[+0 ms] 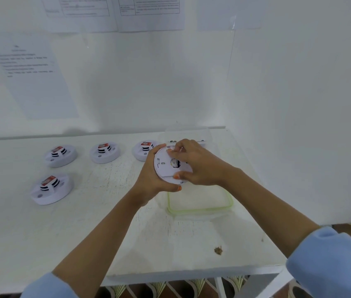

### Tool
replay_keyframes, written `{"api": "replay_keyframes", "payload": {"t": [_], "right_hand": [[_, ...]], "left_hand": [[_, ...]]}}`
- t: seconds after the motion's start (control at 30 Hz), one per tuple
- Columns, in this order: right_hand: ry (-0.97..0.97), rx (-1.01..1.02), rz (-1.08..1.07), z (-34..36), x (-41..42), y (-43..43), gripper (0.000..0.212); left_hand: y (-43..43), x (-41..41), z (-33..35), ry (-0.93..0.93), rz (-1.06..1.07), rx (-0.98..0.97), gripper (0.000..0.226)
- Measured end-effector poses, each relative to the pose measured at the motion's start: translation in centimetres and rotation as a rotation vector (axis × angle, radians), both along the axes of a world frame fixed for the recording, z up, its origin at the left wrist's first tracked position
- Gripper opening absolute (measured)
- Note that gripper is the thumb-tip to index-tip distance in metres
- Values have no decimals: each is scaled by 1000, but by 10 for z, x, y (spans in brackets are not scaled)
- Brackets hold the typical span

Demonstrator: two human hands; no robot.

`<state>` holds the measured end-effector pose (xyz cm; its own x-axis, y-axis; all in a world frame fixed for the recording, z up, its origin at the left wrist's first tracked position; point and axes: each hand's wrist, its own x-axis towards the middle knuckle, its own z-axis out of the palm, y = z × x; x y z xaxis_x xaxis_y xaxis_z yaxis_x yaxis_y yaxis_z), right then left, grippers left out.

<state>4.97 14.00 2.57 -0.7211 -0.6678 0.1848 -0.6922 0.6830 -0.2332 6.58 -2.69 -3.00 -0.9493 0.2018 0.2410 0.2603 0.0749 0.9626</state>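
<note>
Left hand [153, 183] is gripping a white detector [162, 166] by its rim, tilted, back side facing the camera. Right hand [196, 166] is pinching across that back. Four other units [60, 155] are sitting on the table [105, 222] to the left. A green-rimmed lid [200, 209] is lying just below the hands.
</note>
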Motion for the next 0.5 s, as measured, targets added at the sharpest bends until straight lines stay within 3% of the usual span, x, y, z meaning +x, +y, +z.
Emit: {"api": "replay_keyframes", "payload": {"t": [0.5], "right_hand": [[15,-123,-3,-21,-7,-6,59]], "left_hand": [[5,2,-7,57,117,30,103]]}}
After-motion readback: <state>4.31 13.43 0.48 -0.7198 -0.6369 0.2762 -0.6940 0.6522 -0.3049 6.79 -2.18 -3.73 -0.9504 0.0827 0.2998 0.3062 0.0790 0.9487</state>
